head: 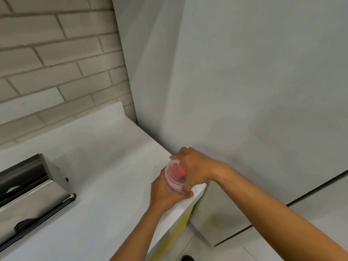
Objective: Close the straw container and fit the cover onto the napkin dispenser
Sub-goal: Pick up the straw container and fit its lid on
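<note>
A clear plastic straw container (176,176) full of red straws stands at the right corner of the white counter (105,162). My left hand (165,193) wraps its lower body from the near side. My right hand (192,166) grips its top rim from the far right. I cannot tell whether a clear lid sits on it. At the left edge lies the steel napkin dispenser (28,193), its shiny cover face and dark slot showing.
A brick-tiled wall (56,63) rises behind the counter and a plain white wall (244,81) stands to the right. The counter's right edge drops to a yellow side panel (180,227) and the tiled floor.
</note>
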`<state>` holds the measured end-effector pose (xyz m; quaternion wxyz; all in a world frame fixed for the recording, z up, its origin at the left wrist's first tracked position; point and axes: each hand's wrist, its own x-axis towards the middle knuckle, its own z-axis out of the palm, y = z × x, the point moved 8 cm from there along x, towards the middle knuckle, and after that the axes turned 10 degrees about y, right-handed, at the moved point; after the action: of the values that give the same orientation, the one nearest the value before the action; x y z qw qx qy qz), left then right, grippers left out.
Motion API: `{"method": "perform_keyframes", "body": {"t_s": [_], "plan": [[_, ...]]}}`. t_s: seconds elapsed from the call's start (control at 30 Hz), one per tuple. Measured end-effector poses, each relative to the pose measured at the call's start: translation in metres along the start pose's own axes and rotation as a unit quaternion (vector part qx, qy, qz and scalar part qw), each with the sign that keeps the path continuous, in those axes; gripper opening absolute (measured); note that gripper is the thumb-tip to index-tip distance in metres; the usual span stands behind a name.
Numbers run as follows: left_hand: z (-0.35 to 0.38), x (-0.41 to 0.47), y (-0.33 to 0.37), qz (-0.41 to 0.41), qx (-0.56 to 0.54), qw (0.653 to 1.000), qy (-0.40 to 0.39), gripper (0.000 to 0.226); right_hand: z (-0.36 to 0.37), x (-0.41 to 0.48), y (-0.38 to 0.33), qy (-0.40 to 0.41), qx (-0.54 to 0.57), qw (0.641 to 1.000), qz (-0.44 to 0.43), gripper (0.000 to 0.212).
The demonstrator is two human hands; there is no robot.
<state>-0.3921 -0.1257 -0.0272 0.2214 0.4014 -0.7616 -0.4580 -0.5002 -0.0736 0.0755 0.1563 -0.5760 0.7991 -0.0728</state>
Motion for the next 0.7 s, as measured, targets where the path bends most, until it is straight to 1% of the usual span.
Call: {"method": "perform_keyframes", "body": {"t_s": [0.07, 0.2, 0.4, 0.53, 0.6, 0.7], "plan": [[0.002, 0.000, -0.002, -0.006, 0.002, 1.000, 0.005, 0.097, 0.001, 0.001, 0.001, -0.009, -0.001, 1.000, -0.004, 0.127], [0.004, -0.001, -0.009, -0.019, -0.009, 1.000, 0.019, 0.087, 0.004, 0.004, -0.001, -0.032, -0.016, 0.999, -0.025, 0.128], [0.008, 0.001, -0.009, -0.005, 0.004, 1.000, 0.008, 0.092, 0.004, 0.008, -0.004, -0.071, -0.028, 0.996, -0.035, 0.122], [0.008, 0.003, -0.010, 0.001, 0.009, 1.000, -0.002, 0.080, 0.005, 0.009, -0.008, -0.097, -0.040, 0.994, -0.037, 0.122], [0.009, 0.004, -0.011, 0.004, 0.010, 1.000, -0.009, 0.081, 0.007, 0.008, -0.010, -0.107, -0.051, 0.992, -0.039, 0.123], [0.009, 0.005, -0.013, 0.009, 0.015, 1.000, -0.008, 0.089, 0.008, 0.007, -0.011, -0.108, -0.061, 0.991, -0.042, 0.123]]}}
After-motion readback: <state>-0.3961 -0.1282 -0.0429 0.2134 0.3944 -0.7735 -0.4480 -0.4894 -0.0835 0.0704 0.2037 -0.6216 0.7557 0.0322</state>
